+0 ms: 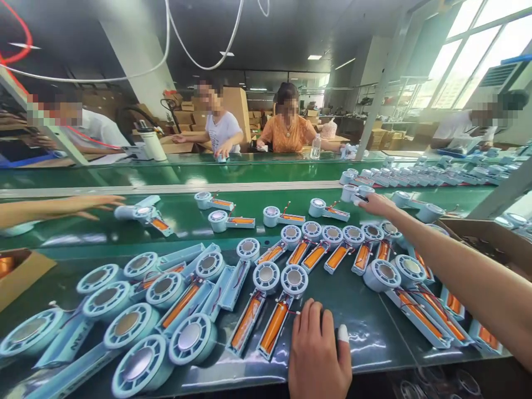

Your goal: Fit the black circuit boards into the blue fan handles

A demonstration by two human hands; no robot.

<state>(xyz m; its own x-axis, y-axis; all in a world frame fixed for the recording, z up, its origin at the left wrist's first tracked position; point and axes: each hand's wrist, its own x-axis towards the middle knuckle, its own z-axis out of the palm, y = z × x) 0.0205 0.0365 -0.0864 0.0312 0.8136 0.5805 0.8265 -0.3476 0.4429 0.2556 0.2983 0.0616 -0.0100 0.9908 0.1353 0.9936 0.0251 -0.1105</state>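
My left hand lies palm down at the near edge of the work surface, fingers stretched out and a white cover on the thumb tip. Just beside its fingertips is a light blue handheld fan with an orange battery showing in its handle. My right hand reaches across to the green conveyor belt, its fingers closed on a light blue handheld fan; part of that fan is hidden. Several more fans with exposed orange batteries lie in a row between my hands. Others are heaped on the left.
A co-worker's hand reaches in from the left over the belt. Cardboard boxes stand at the left and right. People sit across the line, near a clear bottle. White cables hang overhead.
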